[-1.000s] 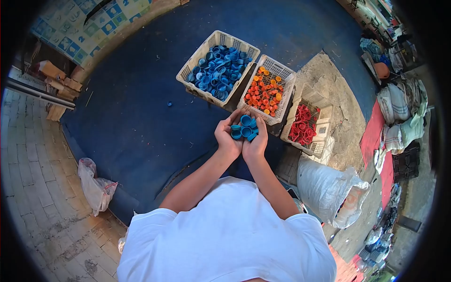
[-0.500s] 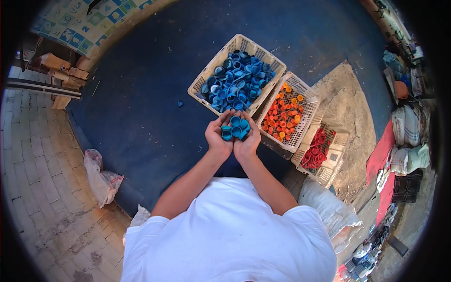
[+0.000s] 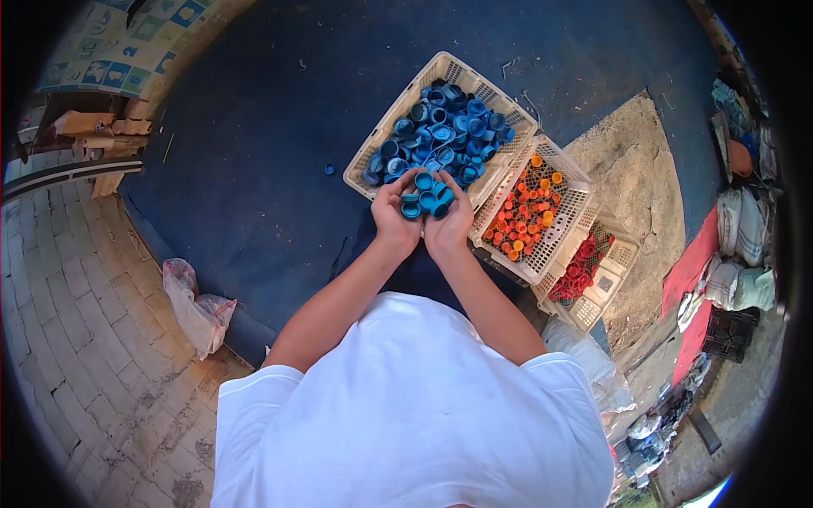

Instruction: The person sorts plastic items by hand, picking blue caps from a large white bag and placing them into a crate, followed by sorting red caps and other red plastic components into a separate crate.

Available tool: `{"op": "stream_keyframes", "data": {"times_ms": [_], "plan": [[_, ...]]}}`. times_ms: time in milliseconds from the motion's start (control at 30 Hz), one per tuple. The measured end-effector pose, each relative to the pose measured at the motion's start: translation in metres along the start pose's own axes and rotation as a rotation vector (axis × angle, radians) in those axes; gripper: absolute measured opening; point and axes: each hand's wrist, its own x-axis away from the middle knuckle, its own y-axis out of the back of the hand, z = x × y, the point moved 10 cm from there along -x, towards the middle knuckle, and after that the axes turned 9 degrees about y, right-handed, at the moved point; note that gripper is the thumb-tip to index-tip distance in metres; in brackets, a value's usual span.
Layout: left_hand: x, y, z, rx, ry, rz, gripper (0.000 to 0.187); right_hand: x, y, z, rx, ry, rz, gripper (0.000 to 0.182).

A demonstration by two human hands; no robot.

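Both hands are cupped together, side by side: the left hand (image 3: 395, 222) and the right hand (image 3: 449, 227) jointly cradle a small heap of round blue plastic bottle caps (image 3: 426, 199), fingers curled up around them. The cupped hands sit right at the near edge of the cream plastic lattice basket of blue caps (image 3: 440, 127), which lies on a dark blue cloth (image 3: 254, 169) spread on the ground.

By the look of it the sorting is well along. That basket is nearly full, the next cream basket to the right holds orange caps (image 3: 529, 212), and a third, farther right, holds red caps (image 3: 584, 262). One stray blue cap (image 3: 329, 168) lies on the cloth to the left of the baskets. The handful is not yet in the basket.

No brand, label or writing can be read anywhere.
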Motion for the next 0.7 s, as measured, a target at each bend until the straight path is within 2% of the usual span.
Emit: {"op": "stream_keyframes", "data": {"times_ms": [133, 267, 400, 600, 700], "plan": [[-0.019, 0.007, -0.024, -0.064, 0.021, -0.017, 0.048, -0.013, -0.007, -0.014, 0.047, 0.015, 0.009, 0.042], [-0.035, 0.003, -0.034, -0.129, 0.135, -0.037, 0.047, -0.026, -0.019, -0.02, 0.089, 0.09, -0.003, 0.042], [-0.047, -0.007, -0.049, -0.249, 0.106, -0.048, 0.047, -0.037, -0.027, -0.026, 0.068, 0.097, -0.015, 0.045], [-0.065, 0.003, -0.053, -0.223, 0.152, -0.043, 0.045, -0.039, -0.058, -0.03, -0.01, 0.104, 0.077, 0.04], [-0.057, -0.015, -0.058, -0.204, 0.18, 0.023, 0.046, -0.038, -0.064, -0.031, -0.027, 0.113, 0.111, 0.041]]}}
